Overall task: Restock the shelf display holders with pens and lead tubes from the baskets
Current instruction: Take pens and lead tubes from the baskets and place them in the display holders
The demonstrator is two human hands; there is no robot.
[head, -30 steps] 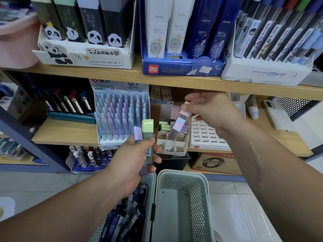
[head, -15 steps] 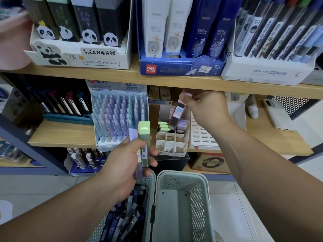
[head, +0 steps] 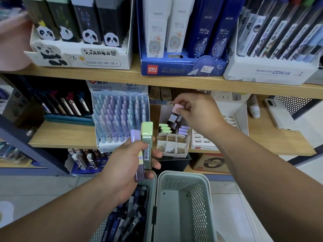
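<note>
Cardboard holder [head: 172, 145], white with gridded cells, sits on the wooden shelf [head: 63, 137] with green-capped and purple-capped tubes in its back cells. Above it the right hand [head: 195, 110] pinches a pink-capped tube [head: 175, 113] by the cap, tilted into the holder. Below-left of it the left hand [head: 129, 165] grips two flat plastic tubes, green [head: 146, 137] and purple [head: 137, 154], over two perforated baskets [head: 201, 189], the left one full of dark tubes.

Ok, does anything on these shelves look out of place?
Yes: a white smartphone lies flat on the middle shelf at the right, among stationery displays. It looks like a personal item, not stock. Nothing looks spilled or damaged.
</note>
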